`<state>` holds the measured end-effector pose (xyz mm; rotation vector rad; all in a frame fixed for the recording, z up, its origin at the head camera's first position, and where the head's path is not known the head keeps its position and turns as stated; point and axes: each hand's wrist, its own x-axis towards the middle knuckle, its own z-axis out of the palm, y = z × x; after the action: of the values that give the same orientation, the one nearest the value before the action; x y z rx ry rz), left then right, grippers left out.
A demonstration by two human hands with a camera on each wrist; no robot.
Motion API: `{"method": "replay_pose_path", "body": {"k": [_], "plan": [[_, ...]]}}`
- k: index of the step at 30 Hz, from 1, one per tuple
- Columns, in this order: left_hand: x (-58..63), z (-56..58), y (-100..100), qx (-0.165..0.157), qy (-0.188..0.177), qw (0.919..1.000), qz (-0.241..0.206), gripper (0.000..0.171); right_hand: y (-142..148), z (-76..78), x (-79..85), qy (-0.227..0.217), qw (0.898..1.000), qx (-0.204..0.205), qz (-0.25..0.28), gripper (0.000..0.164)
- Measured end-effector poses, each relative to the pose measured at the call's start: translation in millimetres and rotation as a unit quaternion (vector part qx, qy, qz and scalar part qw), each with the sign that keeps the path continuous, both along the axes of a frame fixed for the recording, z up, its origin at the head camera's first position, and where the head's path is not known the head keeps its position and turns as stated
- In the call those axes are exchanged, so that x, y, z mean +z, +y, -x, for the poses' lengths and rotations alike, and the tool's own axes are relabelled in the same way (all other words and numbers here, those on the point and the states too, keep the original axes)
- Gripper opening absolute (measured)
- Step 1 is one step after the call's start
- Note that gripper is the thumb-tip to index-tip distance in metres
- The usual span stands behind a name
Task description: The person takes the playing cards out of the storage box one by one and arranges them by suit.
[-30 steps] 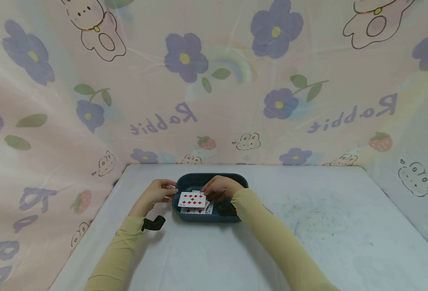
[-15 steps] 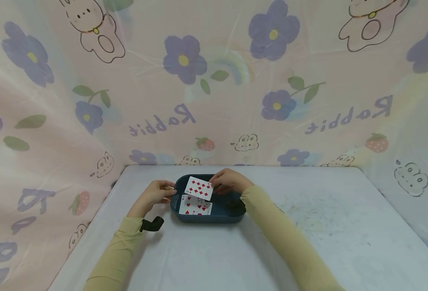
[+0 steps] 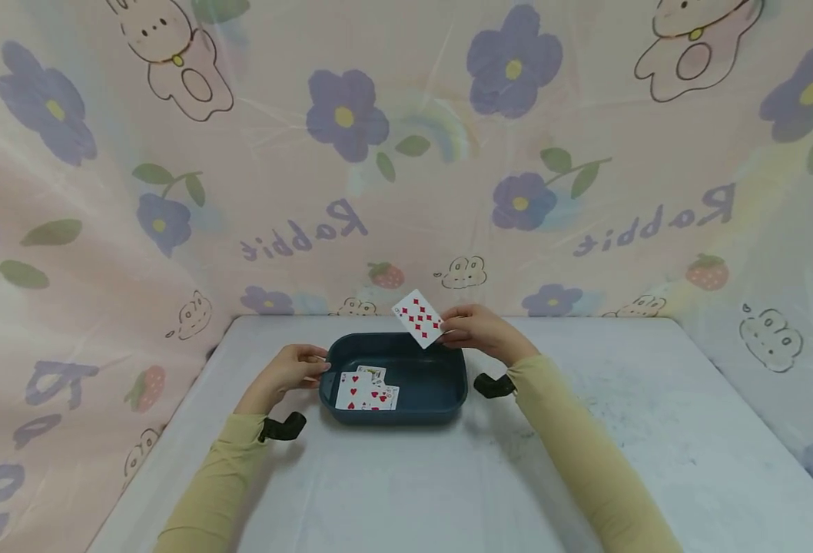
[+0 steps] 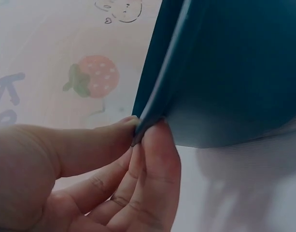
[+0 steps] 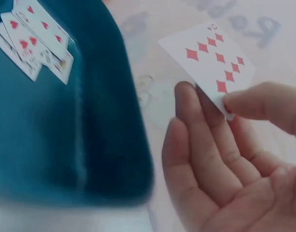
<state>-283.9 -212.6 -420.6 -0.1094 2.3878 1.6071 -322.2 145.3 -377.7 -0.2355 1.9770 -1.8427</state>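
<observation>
My right hand (image 3: pixel 486 332) pinches a playing card (image 3: pixel 416 316) with red diamonds between thumb and fingers, above the far right rim of a dark blue tray (image 3: pixel 434 384). In the right wrist view that card (image 5: pixel 210 58) is tilted, its face showing, and apart from the tray. Several other cards (image 3: pixel 353 393), hearts among them, overlap face up at the tray's left end. At that end my left hand (image 3: pixel 285 378) grips the rim. The left wrist view shows thumb and forefinger on either side of the tray's edge (image 4: pixel 160 82).
The tray stands on a white-covered table (image 3: pixel 406 484). A patterned cloth (image 3: pixel 413 192) with flowers and rabbits hangs behind and at the sides. Dark wrist-worn devices (image 3: pixel 492 385) show beside both sleeves.
My right hand has lifted the diamond card out of the tray, up and to the right, uncovering the heart cards. The left hand has stayed on the tray's rim.
</observation>
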Motion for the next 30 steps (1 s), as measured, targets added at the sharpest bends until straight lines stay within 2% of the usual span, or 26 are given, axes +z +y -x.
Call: {"method": "replay_pose_path", "body": {"k": [7,12,15,21,25,30], "plan": [[-3.2,1.9,-6.3,0.005,-0.006,1.0000,-0.004,0.038,39.4,1.8,-7.3,-0.030,0.995,-0.084,0.043,0.033],[-1.3,3.0,-5.6,0.006,-0.007,0.9999,-0.011,0.036,64.9,0.6,-21.7,-0.037,0.990,-0.124,0.046,0.043],[-0.5,2.5,-4.8,0.006,-0.008,0.9999,-0.011,0.036,76.0,-1.3,-33.9,-0.058,0.986,-0.147,0.050,0.042],[2.2,2.1,-5.4,0.006,-0.010,0.9998,-0.015,0.037,87.0,-5.1,-56.6,-0.084,0.981,-0.173,0.001,0.039],[2.6,1.7,-5.3,0.004,-0.008,0.9998,-0.016,0.037,86.7,-3.1,-67.9,-0.102,0.973,-0.205,-0.026,0.037],[2.6,1.5,-5.1,0.004,-0.006,0.9998,-0.017,0.037,84.0,-0.6,-72.9,-0.118,0.966,-0.228,-0.043,0.037]]}}
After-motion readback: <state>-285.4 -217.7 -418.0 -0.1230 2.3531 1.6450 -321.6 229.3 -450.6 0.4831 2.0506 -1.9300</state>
